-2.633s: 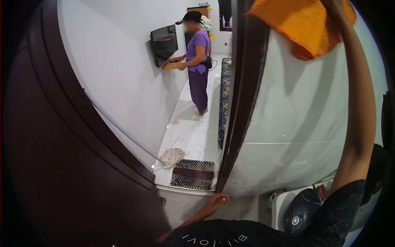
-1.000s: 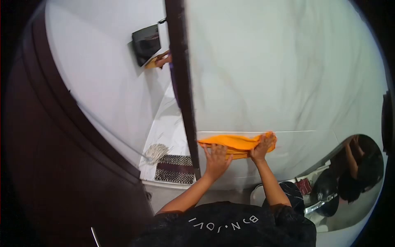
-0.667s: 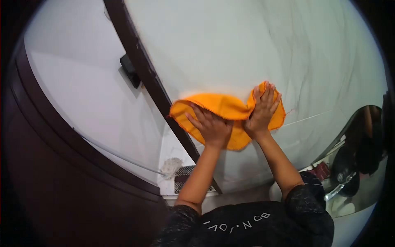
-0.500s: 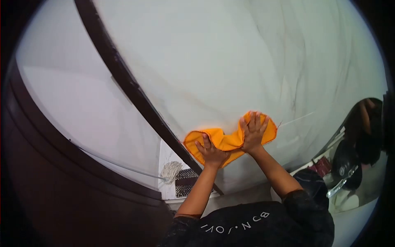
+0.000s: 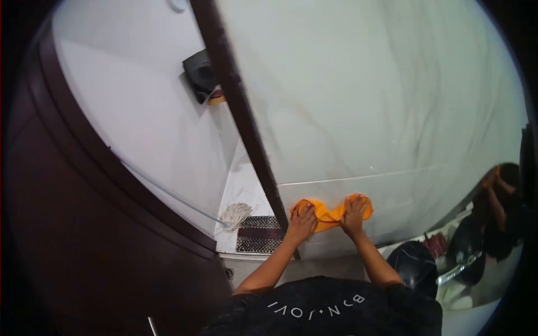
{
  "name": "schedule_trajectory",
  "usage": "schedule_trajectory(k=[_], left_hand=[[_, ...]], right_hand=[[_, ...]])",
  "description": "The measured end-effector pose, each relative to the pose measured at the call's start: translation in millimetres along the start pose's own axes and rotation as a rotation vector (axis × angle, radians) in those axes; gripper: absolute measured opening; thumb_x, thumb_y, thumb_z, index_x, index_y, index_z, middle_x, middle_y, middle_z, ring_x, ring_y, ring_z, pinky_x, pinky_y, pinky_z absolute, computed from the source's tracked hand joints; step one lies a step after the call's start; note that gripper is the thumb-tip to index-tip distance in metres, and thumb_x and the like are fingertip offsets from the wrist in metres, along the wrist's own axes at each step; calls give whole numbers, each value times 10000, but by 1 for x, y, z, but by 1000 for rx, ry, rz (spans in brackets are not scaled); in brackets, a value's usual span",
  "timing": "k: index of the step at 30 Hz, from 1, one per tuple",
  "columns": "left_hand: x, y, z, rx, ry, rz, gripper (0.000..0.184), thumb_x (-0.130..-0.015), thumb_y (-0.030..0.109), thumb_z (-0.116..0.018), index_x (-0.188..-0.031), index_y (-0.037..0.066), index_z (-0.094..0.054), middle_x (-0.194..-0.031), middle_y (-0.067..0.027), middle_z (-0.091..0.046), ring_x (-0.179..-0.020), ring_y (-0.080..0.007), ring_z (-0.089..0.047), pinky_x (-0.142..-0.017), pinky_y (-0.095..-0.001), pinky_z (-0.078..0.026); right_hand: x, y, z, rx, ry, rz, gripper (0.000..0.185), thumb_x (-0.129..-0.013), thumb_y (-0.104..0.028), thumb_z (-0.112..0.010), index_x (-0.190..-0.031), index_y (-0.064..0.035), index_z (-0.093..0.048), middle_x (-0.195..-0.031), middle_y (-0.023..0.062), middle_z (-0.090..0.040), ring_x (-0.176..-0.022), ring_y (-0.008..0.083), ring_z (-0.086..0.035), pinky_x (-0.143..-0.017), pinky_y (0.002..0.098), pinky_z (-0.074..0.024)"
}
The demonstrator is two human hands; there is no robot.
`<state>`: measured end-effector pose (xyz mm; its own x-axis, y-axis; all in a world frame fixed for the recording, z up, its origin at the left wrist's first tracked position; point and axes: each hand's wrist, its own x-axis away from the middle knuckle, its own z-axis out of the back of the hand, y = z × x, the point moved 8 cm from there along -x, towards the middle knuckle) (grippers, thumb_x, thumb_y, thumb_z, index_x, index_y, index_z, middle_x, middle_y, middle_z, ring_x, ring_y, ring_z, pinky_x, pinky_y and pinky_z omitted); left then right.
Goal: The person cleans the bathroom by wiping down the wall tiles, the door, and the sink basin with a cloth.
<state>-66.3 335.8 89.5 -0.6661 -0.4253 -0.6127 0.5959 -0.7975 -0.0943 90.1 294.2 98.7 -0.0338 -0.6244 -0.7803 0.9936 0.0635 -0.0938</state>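
Observation:
An orange cloth (image 5: 328, 215) with a stitched border is pressed against the glossy white, marble-patterned wall (image 5: 336, 134), just below a thin horizontal joint line. My left hand (image 5: 302, 222) presses on the cloth's left part, fingers bent over it, close to the dark door frame. On the right end of the cloth lies my right hand (image 5: 353, 215), its fingers pointing up and pressing the fabric to the wall. Between the two hands the cloth is bunched in folds. The palms are hidden.
Left of the dark door frame (image 5: 246, 117), a doorway shows a string mop (image 5: 235, 215), a patterned mat (image 5: 260, 235) and a dark object (image 5: 200, 75) on the wall. A brown door (image 5: 101, 224) stands at far left. At right are a chrome faucet (image 5: 459, 269) and a mirror (image 5: 499, 224).
Both hands have slid the cloth lower on the wall, and it looks more bunched. The view has shifted, so the door frame sits farther right and more of the doorway shows.

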Motion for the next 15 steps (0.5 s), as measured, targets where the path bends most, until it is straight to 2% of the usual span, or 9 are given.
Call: schedule_trajectory(k=[1, 2, 3, 5, 6, 9, 11, 12, 15], left_hand=[[-4, 4, 20, 53, 51, -13, 311, -792, 298, -560, -996, 63, -560, -1166, -135, -473, -1267, -276, -260, -958, -537, -240], [-4, 5, 32, 161, -7, 42, 434, -796, 223, -564, -1182, 50, -465, -1230, -164, -421, -1241, -304, -300, -988, -514, -229], [-3, 9, 47, 157, -4, 69, 434, -796, 223, -564, -1182, 50, -465, -1230, -164, -421, -1241, -304, -300, -988, -514, -229], [1, 5, 69, 457, 9, 214, 624, -788, 176, -580, -1321, 41, -285, -1305, -198, -337, -1250, -331, -284, -1023, -480, -196], [6, 3, 75, 475, -6, 260, 701, -790, 145, -573, -1354, 25, -174, -1359, -214, -254, -1267, -349, -251, -1040, -439, -187], [35, -5, 75, 635, 15, 355, 646, -795, 125, -560, -1331, -1, -221, -1375, -213, -237, -1283, -344, -227, -1034, -425, -207], [65, -3, 68, 688, 8, 375, 609, -798, 114, -551, -1316, -5, -254, -1365, -216, -256, -1281, -343, -235, -1032, -418, -213], [75, -5, 63, 732, 13, 390, 572, -802, 103, -541, -1302, -9, -286, -1356, -218, -274, -1278, -342, -243, -1030, -410, -219], [106, -8, 59, 773, 10, 425, 503, -804, 84, -539, -1261, -16, -353, -1325, -223, -327, -1251, -344, -299, -1011, -385, -262]], right_hand=[[-18, -5, 22, -23, 135, -47, 661, -804, -229, -480, -1355, -11, -189, -1432, 212, -22, -1321, 382, 49, -986, 606, 61], [-40, -11, 34, -34, 130, -20, 661, -804, -229, -480, -1355, -11, -189, -1432, 212, -22, -1321, 382, 49, -986, 606, 61], [-76, -19, 65, -136, 210, -81, 701, -802, -253, -486, -1366, -15, -146, -1435, 206, -9, -1322, 371, 69, -984, 591, 90], [-117, -47, 88, -251, 277, -139, 742, -800, -276, -492, -1378, -19, -104, -1437, 200, 4, -1323, 359, 89, -983, 577, 119], [-133, -67, 90, -217, 310, -108, 749, -790, -297, -496, -1385, -53, -111, -1437, 204, 1, -1326, 349, 94, -974, 582, 132], [-137, -101, 57, -78, 281, 11, 666, -809, -290, -450, -1384, -107, -170, -1445, 173, -35, -1336, 325, 57, -982, 593, 99], [-134, -128, 42, 232, 264, 202, 651, -813, -318, -418, -1379, -97, -185, -1450, 139, -66, -1342, 306, 18, -1005, 572, 72], [-129, -133, 37, 148, 308, 163, 539, -827, -193, -382, -1350, -134, -270, -1452, 78, -116, -1343, 293, -31, -1004, 598, 19], [-114, -146, 20, 173, 255, 236, 534, -821, -202, -396, -1343, -149, -295, -1452, 61, -127, -1345, 274, -34, -1008, 591, 23]])
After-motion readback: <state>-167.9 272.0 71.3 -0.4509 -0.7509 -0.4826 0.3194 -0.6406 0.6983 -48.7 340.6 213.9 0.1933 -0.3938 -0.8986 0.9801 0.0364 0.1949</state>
